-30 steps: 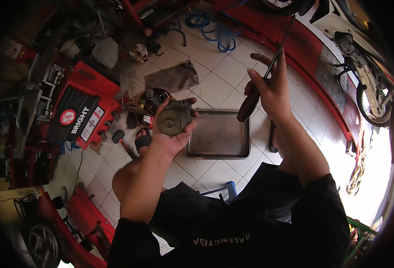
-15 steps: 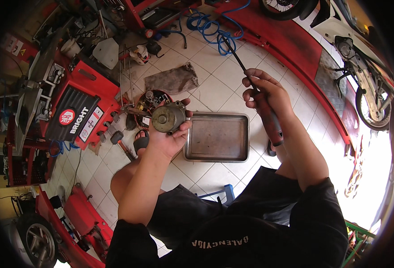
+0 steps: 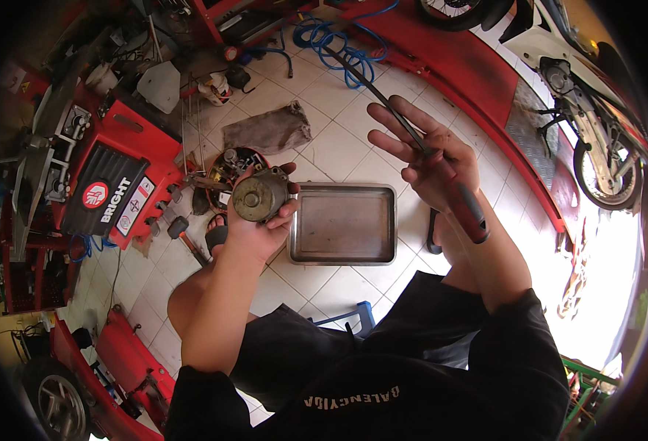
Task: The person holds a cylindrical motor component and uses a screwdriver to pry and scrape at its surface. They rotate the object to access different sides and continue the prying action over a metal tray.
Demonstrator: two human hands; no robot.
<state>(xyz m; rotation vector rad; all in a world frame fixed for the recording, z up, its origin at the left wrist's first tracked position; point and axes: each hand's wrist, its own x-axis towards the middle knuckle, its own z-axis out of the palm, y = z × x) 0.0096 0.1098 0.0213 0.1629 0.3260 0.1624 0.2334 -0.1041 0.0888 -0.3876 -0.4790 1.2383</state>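
Observation:
My left hand (image 3: 261, 235) is closed round a dull, grimy cylindrical metal part (image 3: 252, 195), held left of a metal tray (image 3: 342, 260). My right hand (image 3: 430, 180), to the upper right of that tray, holds a long screwdriver (image 3: 465, 209) lying across the palm. Its red-and-black handle points toward my wrist and its dark shaft toward the upper left. Several fingers of this hand are stretched apart.
A red machine (image 3: 96, 206) stands left, near a hammer (image 3: 181, 229) and assorted parts (image 3: 232, 165). A grey rag (image 3: 265, 128) and coiled blue hose (image 3: 324, 37) lie farther off. A red platform (image 3: 486, 88) and motorbike (image 3: 588, 147) are right; a blue stool (image 3: 364, 316) shows below.
My right hand has turned and loosened its fingers, swinging the screwdriver's shaft from upper right to upper left. My left hand has shifted slightly leftward in the picture with the metal part.

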